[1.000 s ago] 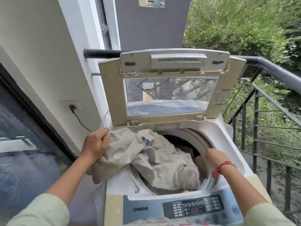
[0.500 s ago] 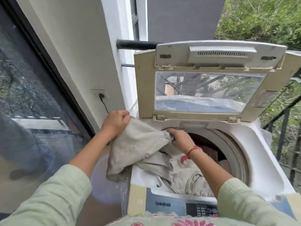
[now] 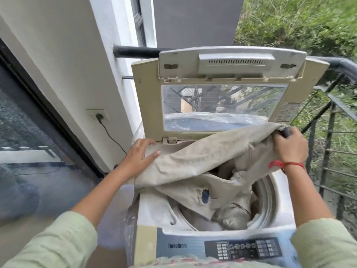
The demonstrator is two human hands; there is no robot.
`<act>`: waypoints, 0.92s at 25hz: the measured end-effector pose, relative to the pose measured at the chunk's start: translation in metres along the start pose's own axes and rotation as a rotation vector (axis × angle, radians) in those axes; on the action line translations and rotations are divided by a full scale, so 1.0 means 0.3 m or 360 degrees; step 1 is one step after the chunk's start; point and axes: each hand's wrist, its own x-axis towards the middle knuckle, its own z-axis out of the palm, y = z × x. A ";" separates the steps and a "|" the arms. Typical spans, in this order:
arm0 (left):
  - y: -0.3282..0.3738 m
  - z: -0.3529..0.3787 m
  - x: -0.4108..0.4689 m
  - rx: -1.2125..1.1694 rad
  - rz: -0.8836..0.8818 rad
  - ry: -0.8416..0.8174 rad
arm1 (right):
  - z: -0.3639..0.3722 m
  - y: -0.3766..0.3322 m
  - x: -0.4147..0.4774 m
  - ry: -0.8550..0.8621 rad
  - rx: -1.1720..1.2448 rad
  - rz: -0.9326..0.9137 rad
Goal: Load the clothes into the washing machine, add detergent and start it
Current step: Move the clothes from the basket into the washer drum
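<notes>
A top-loading washing machine [image 3: 154,211] stands in front of me with its lid [image 3: 146,97] raised upright. A beige garment [image 3: 202,157] stretches across the drum opening, part of it lying down inside the drum. My right hand [image 3: 289,146] grips one end of the garment, lifted at the right near the lid's lower corner. My left hand [image 3: 141,155] lies at the machine's back left corner, fingers straight, touching the garment's other end. The control panel [image 3: 249,248] runs along the front edge. No detergent is in view.
A white wall with a socket and plugged cable [image 3: 99,116] is on the left, beside a dark glass door [image 3: 29,136]. A black metal railing [image 3: 332,144] borders the right side, with green bushes beyond. A floral cloth edge [image 3: 193,263] shows at the bottom.
My right hand has carried one end of the garment from the drum's left up to the right side. My left hand has loosened from a grip to straight fingers. The camera shifted right.
</notes>
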 end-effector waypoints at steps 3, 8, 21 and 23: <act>-0.056 0.062 -0.093 -0.0027 -0.0093 -0.0188 | 0.120 0.077 -0.064 -0.0672 -0.0153 -0.0291; -0.094 0.154 -0.098 0.0359 -0.0131 -0.0178 | 0.175 -0.040 -0.208 -0.1817 -0.1450 -0.0635; -0.149 -0.283 0.090 0.0091 -0.0472 0.0807 | 0.441 -0.471 -0.743 -0.1507 0.0000 -0.2012; -0.287 -0.300 0.058 0.0070 -0.0788 0.0742 | 0.497 -0.488 -0.731 -0.1454 -0.0341 -0.2054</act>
